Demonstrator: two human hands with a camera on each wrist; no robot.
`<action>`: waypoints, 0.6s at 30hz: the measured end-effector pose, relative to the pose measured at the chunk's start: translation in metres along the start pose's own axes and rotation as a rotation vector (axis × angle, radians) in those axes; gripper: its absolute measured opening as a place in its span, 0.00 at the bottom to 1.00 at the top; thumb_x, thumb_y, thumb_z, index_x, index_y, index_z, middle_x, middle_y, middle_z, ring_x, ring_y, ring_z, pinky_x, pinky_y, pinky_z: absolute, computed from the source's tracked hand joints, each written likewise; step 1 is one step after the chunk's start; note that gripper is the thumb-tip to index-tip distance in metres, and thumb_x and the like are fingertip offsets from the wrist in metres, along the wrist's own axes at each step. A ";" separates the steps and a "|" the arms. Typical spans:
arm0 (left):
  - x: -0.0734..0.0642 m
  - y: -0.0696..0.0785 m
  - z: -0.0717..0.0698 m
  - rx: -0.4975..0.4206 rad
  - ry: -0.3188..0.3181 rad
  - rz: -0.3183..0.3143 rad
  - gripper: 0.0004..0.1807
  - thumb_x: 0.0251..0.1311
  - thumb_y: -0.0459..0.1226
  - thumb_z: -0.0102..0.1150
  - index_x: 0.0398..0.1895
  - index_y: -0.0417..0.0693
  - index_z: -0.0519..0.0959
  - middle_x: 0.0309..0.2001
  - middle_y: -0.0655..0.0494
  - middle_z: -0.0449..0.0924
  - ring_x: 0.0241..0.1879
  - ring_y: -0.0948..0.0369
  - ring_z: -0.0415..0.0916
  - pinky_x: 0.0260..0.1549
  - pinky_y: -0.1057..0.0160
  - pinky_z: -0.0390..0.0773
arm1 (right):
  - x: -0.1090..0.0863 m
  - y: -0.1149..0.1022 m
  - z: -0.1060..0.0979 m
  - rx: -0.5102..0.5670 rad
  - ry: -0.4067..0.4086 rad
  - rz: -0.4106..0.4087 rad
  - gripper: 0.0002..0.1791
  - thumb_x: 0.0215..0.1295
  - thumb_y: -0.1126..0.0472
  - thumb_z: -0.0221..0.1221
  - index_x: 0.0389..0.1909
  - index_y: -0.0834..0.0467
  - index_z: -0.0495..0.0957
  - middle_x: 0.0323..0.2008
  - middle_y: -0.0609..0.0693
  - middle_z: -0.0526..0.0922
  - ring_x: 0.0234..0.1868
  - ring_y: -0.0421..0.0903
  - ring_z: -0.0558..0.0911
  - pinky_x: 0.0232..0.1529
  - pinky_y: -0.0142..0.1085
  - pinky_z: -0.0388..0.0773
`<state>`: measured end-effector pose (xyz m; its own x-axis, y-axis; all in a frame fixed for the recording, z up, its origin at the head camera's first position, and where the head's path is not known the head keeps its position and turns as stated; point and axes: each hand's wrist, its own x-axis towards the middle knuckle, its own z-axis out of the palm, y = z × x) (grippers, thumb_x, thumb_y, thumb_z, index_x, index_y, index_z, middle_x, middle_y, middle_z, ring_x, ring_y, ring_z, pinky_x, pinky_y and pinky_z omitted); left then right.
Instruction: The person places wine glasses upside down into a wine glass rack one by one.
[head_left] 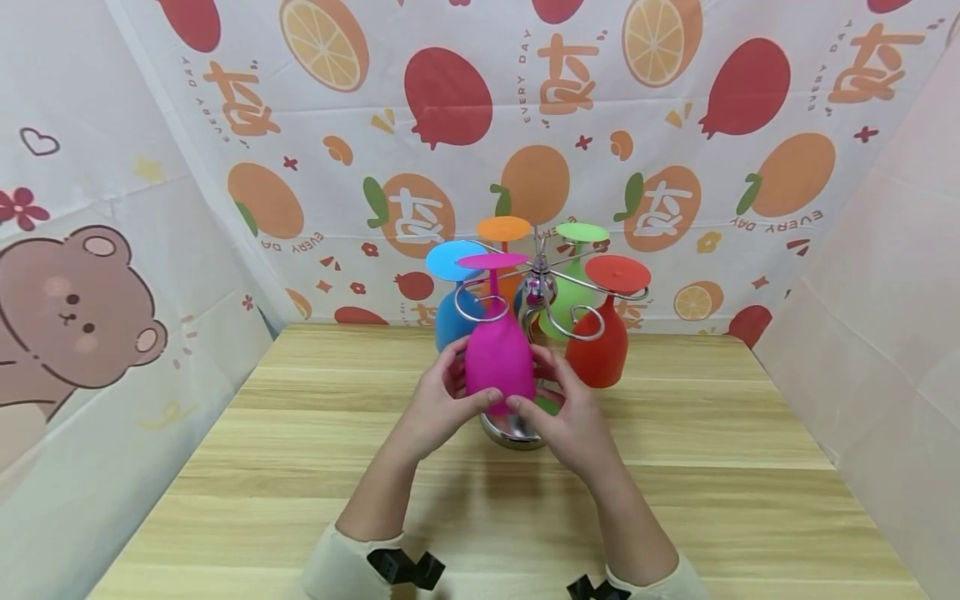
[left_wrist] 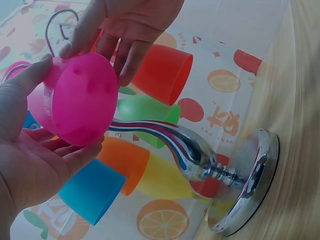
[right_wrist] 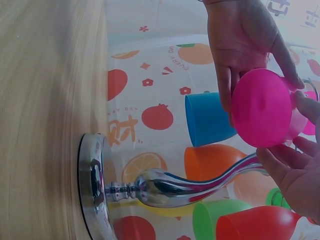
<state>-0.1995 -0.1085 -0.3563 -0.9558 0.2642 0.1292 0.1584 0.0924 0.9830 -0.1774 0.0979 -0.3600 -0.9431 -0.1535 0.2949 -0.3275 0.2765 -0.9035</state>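
A magenta plastic wine glass [head_left: 500, 358] hangs upside down by its foot in a front hook of a chrome stemware rack [head_left: 539, 287]. My left hand [head_left: 441, 407] holds its bowl from the left, thumb on the near face. From the right, my right hand [head_left: 572, 417] holds the same bowl, its thumb close to the other. In the left wrist view the bowl [left_wrist: 85, 97] is between both hands, its wide end facing the camera. The right wrist view shows the rack's curved stem [right_wrist: 175, 192] beside the bowl [right_wrist: 262, 107].
Blue [head_left: 453, 312], orange [head_left: 510, 279], green [head_left: 573, 292] and red [head_left: 600, 346] glasses hang inverted around the rack. A yellow glass [left_wrist: 165, 175] shows behind the stem in the left wrist view. The round chrome base [head_left: 513, 435] stands on a wooden table [head_left: 720, 467] before a fruit-print cloth [head_left: 600, 167].
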 end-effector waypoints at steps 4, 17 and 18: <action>0.000 0.001 -0.002 -0.026 -0.019 -0.004 0.45 0.56 0.43 0.71 0.73 0.56 0.56 0.63 0.51 0.72 0.61 0.51 0.73 0.54 0.53 0.80 | -0.001 0.000 0.001 -0.018 0.005 -0.050 0.37 0.59 0.48 0.68 0.69 0.40 0.66 0.62 0.43 0.74 0.61 0.47 0.76 0.53 0.38 0.81; 0.000 0.001 -0.006 -0.078 -0.057 0.018 0.48 0.52 0.37 0.74 0.73 0.54 0.54 0.64 0.50 0.70 0.62 0.50 0.71 0.54 0.54 0.80 | -0.003 -0.001 0.002 -0.048 0.000 -0.177 0.37 0.59 0.56 0.69 0.70 0.41 0.67 0.64 0.44 0.74 0.62 0.48 0.76 0.53 0.41 0.81; -0.001 0.000 -0.006 -0.076 -0.058 0.021 0.49 0.52 0.37 0.74 0.73 0.54 0.53 0.64 0.50 0.69 0.62 0.49 0.71 0.54 0.53 0.80 | -0.003 -0.001 0.003 -0.046 -0.002 -0.181 0.37 0.59 0.56 0.69 0.70 0.41 0.67 0.64 0.44 0.74 0.62 0.48 0.76 0.53 0.41 0.81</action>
<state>-0.2002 -0.1142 -0.3553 -0.9362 0.3205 0.1442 0.1568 0.0137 0.9875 -0.1745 0.0957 -0.3610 -0.8687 -0.2063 0.4503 -0.4938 0.2877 -0.8206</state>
